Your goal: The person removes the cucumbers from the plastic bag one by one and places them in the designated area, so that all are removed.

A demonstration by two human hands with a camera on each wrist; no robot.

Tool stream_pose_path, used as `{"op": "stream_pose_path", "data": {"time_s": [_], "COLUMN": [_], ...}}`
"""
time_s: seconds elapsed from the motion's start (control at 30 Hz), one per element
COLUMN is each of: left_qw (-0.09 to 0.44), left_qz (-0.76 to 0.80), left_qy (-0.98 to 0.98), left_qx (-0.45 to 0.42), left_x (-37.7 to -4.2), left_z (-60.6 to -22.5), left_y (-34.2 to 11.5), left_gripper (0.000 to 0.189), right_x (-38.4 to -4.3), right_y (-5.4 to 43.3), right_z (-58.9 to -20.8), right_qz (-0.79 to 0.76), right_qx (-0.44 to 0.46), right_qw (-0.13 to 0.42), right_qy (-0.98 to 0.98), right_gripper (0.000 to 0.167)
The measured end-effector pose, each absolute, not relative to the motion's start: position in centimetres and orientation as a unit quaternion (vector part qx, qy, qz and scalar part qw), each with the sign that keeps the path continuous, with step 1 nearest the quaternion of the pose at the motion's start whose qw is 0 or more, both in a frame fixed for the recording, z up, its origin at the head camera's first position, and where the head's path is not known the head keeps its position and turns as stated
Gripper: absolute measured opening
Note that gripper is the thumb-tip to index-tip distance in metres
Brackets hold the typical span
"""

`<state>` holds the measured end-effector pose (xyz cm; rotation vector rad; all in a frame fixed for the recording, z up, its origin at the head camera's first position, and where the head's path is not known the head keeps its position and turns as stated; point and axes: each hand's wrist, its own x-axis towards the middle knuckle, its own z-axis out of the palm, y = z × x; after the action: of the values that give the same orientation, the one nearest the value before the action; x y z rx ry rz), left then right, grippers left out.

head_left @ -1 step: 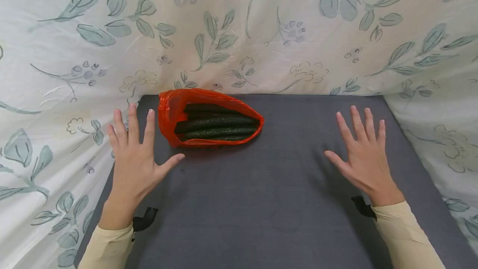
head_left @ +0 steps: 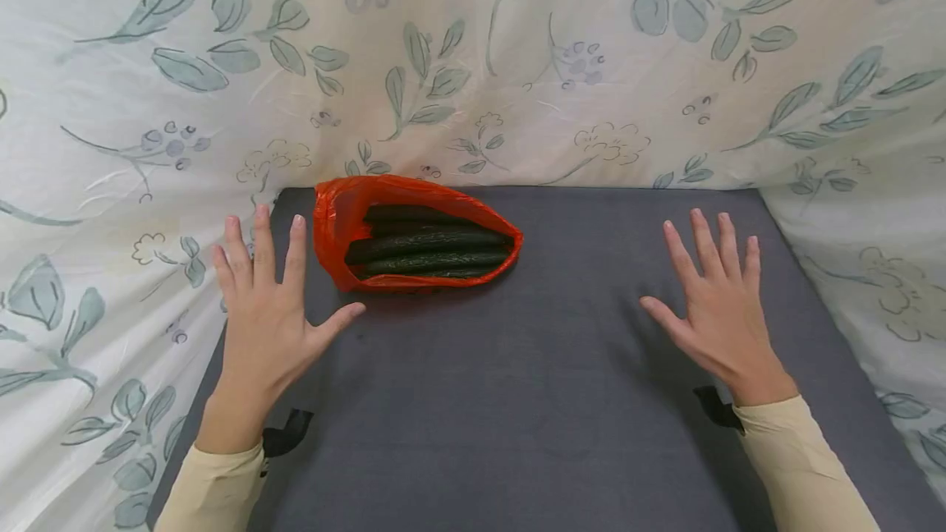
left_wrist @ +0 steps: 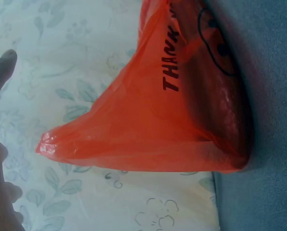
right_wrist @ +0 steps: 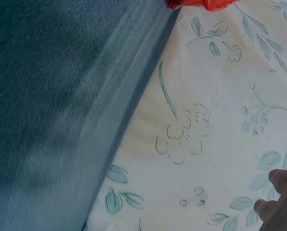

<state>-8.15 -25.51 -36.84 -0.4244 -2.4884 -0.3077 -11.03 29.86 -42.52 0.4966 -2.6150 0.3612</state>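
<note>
A red plastic bag [head_left: 331, 257] stands with its mouth gaping upward at the back left of the grey table. Inside lie several dark green cucumbers [head_left: 436, 243], side by side. Black lettering and a drawn line figure mark the bag's side in the left wrist view. My left hand [head_left: 266, 327] is held palm down with fingers spread, left of the bag and nearest to it, touching nothing. Well to the right, my right hand [head_left: 720, 314] hovers over the table in the same way, fingers spread and holding nothing.
The grey tabletop [head_left: 502, 401] stretches between and in front of the hands. White cloth with leaf and flower print [head_left: 517, 105] hangs behind the table and along both sides. A dark strap [head_left: 288, 433] shows at the left wrist, another [head_left: 717, 409] at the right.
</note>
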Motion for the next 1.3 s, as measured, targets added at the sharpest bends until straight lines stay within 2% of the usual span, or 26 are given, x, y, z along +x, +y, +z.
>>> {"op": "stream_pose_path", "data": {"time_s": [0.23,0.4,0.57,1.03,1.3], "left_qw": [0.308,0.294,0.256,0.190,0.172], "left_qz": [-0.144,-0.175,-0.241,-0.464,-0.459], "left_qy": [-0.926,-0.926,-0.927,-0.863,-0.871], "left_qx": [-0.165,-0.160,-0.133,-0.060,-0.018], "left_x": [-8.9,-9.4,-10.0,-12.8,-13.1], "left_z": [-36.7,-36.3,-35.5,-33.4,-33.0], "left_y": [-25.3,-25.6,-25.9,-25.0,-24.4], "left_gripper": [0.112,0.112,0.113,0.057,0.051], "right_x": [-12.7,-14.2,-15.6,-18.8,-19.7], "right_y": [29.5,28.5,27.2,21.9,19.3], "right_z": [-41.4,-40.8,-40.1,-39.1,-39.5], "right_qz": [0.142,0.169,0.210,0.255,0.265], "right_qx": [0.199,0.236,0.266,0.305,0.321], "right_qw": [0.235,0.251,0.246,0.168,0.126], "right_qy": [-0.941,-0.923,-0.908,-0.902,-0.900], "right_gripper": [0.102,0.100,0.096,0.090,0.085]}}
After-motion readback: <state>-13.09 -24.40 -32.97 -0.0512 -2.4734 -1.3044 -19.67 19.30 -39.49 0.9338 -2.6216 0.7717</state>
